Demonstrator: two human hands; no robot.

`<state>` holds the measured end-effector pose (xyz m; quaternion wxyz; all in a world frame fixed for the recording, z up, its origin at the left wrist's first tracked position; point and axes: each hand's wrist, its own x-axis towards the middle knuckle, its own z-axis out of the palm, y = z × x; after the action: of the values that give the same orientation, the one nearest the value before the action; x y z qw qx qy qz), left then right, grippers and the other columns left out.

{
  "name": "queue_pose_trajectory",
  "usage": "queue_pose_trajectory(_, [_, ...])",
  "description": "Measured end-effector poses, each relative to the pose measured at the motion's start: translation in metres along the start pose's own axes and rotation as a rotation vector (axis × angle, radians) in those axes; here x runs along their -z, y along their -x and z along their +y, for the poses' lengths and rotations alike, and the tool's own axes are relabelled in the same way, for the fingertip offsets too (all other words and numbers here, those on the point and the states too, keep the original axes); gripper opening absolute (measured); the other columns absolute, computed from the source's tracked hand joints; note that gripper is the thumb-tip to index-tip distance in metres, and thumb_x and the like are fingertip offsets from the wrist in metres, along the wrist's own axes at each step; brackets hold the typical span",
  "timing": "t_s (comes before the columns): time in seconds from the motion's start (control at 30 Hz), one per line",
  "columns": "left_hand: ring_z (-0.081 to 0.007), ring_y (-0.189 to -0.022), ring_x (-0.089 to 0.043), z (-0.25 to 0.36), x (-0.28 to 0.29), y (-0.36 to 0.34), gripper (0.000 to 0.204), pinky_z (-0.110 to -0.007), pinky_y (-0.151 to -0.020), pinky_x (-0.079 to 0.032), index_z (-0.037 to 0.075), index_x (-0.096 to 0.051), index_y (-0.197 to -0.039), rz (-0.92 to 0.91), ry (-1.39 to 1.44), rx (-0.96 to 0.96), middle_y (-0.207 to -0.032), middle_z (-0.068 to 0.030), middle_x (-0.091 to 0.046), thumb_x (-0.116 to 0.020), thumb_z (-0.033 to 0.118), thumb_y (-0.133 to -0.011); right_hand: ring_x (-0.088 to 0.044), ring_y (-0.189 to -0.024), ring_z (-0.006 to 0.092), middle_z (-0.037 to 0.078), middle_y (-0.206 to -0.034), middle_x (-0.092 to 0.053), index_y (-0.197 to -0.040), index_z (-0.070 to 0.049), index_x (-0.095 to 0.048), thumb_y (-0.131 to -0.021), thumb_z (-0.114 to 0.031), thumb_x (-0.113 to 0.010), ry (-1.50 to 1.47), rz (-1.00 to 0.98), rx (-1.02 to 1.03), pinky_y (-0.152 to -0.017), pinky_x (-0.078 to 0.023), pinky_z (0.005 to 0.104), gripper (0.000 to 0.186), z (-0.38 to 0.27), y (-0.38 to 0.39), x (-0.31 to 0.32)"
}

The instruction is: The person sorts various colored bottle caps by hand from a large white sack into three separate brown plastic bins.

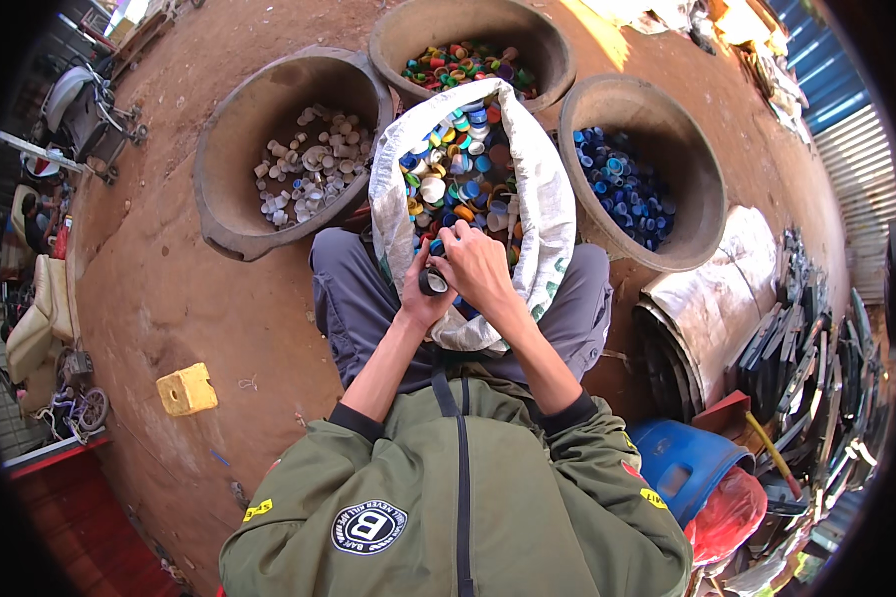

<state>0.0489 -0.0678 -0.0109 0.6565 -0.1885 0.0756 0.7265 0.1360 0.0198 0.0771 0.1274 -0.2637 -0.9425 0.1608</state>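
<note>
As the head view shows, the left hand point(422, 304) has its fingers closed around a black cap point(433, 283) over the mouth of a white sack point(550, 204) of mixed caps point(459, 162). The right hand point(480, 265) meets it, fingers bent in and touching the left's; whether they grip anything cannot be told.

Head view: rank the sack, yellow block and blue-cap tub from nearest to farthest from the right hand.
1. Sack: directly under the right hand.
2. Blue-cap tub: ahead, to the right.
3. Yellow block: far off to the left.
</note>
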Motion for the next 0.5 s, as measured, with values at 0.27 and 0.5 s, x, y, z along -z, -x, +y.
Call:
queue_pose_trajectory(0.27, [-0.0081, -0.083, -0.067, 0.003, 0.017, -0.008, 0.025, -0.028, -0.082, -0.055, 0.017, -0.065, -0.090, 0.019, -0.113, -0.047, -0.083, 0.0035, -0.069, -0.052, 0.035, -0.102, -0.062, -0.085, 0.0259, 0.012, -0.092, -0.057, -0.094, -0.001, -0.059, -0.081, -0.015, -0.067, 0.021, 0.057, 0.104, -0.062, -0.054, 0.0363, 0.021, 0.001, 0.003, -0.013])
queue_pose_trajectory(0.5, [-0.0140, -0.100, -0.066, 0.002, 0.020, -0.003, 0.028, -0.032, -0.091, -0.053, 0.016, -0.062, -0.116, -0.059, -0.129, -0.079, -0.106, -0.0020, -0.069, -0.047, 0.036, -0.103, -0.062, -0.085, 0.0272, 0.012, -0.095, -0.055, -0.110, 0.000, -0.056, -0.087, -0.015, -0.062, -0.090, 0.149, 0.151, -0.065, -0.054, 0.0356, 0.028, -0.004, 0.007, -0.015])
